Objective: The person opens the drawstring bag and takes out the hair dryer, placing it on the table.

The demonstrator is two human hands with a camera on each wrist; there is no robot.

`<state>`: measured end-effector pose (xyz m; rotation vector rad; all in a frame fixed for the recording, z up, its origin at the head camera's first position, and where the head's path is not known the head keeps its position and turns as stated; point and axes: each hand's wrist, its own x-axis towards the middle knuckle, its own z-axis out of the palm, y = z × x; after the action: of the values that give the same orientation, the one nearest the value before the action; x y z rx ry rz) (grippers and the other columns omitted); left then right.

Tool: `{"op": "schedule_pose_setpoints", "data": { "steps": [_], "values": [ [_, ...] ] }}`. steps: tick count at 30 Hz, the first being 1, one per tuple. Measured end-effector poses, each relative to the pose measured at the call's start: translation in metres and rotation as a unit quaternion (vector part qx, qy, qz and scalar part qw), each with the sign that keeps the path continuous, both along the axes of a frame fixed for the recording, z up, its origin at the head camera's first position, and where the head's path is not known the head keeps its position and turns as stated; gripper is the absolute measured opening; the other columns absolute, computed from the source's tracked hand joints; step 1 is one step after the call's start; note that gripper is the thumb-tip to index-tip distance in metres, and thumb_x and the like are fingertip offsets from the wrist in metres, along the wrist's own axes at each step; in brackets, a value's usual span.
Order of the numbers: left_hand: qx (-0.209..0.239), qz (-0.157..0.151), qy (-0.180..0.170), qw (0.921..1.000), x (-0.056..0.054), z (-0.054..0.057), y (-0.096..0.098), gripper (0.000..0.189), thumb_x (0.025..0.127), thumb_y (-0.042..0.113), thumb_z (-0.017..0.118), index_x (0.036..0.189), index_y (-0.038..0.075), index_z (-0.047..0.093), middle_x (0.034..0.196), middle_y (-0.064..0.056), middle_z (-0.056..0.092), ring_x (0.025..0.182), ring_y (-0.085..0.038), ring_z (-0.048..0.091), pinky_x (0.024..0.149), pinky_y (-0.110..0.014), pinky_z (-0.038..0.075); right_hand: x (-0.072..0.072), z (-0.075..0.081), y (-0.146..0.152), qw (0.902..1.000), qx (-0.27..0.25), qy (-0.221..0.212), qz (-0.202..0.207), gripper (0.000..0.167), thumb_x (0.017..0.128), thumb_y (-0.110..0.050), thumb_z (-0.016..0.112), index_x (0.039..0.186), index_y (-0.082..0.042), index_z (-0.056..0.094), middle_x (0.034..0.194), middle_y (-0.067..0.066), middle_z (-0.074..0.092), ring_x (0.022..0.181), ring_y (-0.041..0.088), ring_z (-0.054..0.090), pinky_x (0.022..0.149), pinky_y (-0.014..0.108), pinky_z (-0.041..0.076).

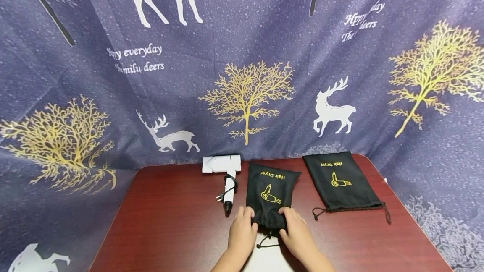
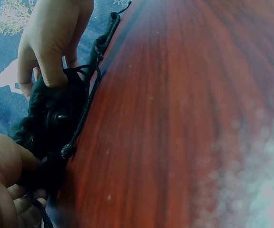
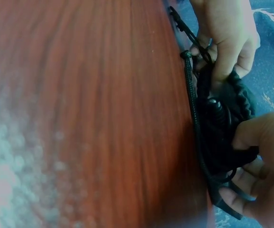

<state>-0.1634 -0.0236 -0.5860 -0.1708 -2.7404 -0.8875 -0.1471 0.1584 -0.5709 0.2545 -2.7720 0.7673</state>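
Observation:
A black drawstring bag marked "Hair Dryer" lies mid-table with its mouth towards me. My left hand grips the left side of the mouth, thumb at the edge. On the opposite side, my right hand pinches the rim. Both wrist views look into the gathered opening, where a dark object with a small shiny tip and black cord shows; the rest of it is hidden in the bag. The knotted drawstring hangs from the mouth onto the table.
Left of the bag lies a white hair dryer, its black cord wound around the handle and its plug beside it. A second black bag lies flat at the right. The reddish wooden table ends at a printed curtain.

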Motion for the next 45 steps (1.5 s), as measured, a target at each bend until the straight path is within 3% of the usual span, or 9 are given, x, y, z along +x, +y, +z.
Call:
{"op": "schedule_pose_setpoints", "data": {
  "steps": [8, 15, 23, 29, 36, 45],
  "values": [
    [0.015, 0.004, 0.031, 0.9994, 0.002, 0.001, -0.001, 0.030, 0.073, 0.001, 0.074, 0.094, 0.014, 0.055, 0.089, 0.000, 0.050, 0.079, -0.022, 0.059, 0.065, -0.036, 0.046, 0.000, -0.002, 0.001, 0.9999, -0.001, 0.017, 0.003, 0.053, 0.067, 0.003, 0.078, 0.114, -0.015, 0.058, 0.107, 0.004, 0.065, 0.102, 0.025, 0.065, 0.086, 0.048, 0.049],
    [0.026, -0.001, 0.015, 0.9995, 0.002, 0.002, -0.005, 0.029, 0.076, -0.001, 0.071, 0.099, 0.012, 0.059, 0.095, -0.001, 0.053, 0.079, -0.023, 0.063, 0.066, -0.036, 0.049, -0.001, -0.004, 0.003, 0.9994, 0.000, 0.036, 0.005, 0.055, 0.066, 0.004, 0.077, 0.114, -0.015, 0.059, 0.107, 0.004, 0.065, 0.102, 0.024, 0.065, 0.087, 0.047, 0.050],
    [0.038, -0.017, 0.029, 0.9987, 0.000, 0.004, -0.011, 0.035, 0.075, -0.003, 0.071, 0.106, 0.012, 0.061, 0.101, -0.004, 0.056, 0.083, -0.026, 0.067, 0.070, -0.037, 0.053, 0.000, -0.004, 0.004, 0.9987, -0.001, 0.051, 0.006, 0.057, 0.064, 0.005, 0.077, 0.115, -0.014, 0.060, 0.104, 0.002, 0.065, 0.100, 0.023, 0.065, 0.085, 0.046, 0.050],
    [0.043, -0.007, 0.046, 0.9980, -0.001, 0.005, -0.016, 0.040, 0.072, -0.005, 0.073, 0.108, 0.011, 0.062, 0.101, -0.005, 0.058, 0.091, -0.028, 0.068, 0.076, -0.040, 0.053, 0.001, -0.003, 0.005, 0.9998, -0.004, 0.020, 0.006, 0.055, 0.068, 0.004, 0.077, 0.117, -0.014, 0.059, 0.108, 0.004, 0.065, 0.103, 0.025, 0.064, 0.088, 0.047, 0.049],
    [0.046, 0.006, 0.024, 0.9986, -0.002, 0.004, -0.021, 0.042, 0.073, -0.005, 0.072, 0.110, 0.012, 0.063, 0.103, -0.005, 0.059, 0.096, -0.028, 0.067, 0.077, -0.042, 0.054, 0.002, -0.001, 0.007, 0.9998, -0.011, -0.015, 0.007, 0.055, 0.072, 0.004, 0.076, 0.122, -0.014, 0.059, 0.110, 0.003, 0.064, 0.107, 0.024, 0.063, 0.091, 0.048, 0.049],
    [0.051, 0.014, 0.015, 0.9985, 0.000, 0.003, -0.025, 0.043, 0.073, -0.007, 0.072, 0.112, 0.012, 0.063, 0.106, -0.008, 0.060, 0.094, -0.031, 0.066, 0.073, -0.044, 0.050, 0.005, 0.001, 0.010, 0.9999, -0.004, -0.013, 0.004, 0.055, 0.072, 0.004, 0.076, 0.121, -0.015, 0.059, 0.093, -0.007, 0.055, 0.090, 0.012, 0.054, 0.082, 0.040, 0.046]
  ]
}}
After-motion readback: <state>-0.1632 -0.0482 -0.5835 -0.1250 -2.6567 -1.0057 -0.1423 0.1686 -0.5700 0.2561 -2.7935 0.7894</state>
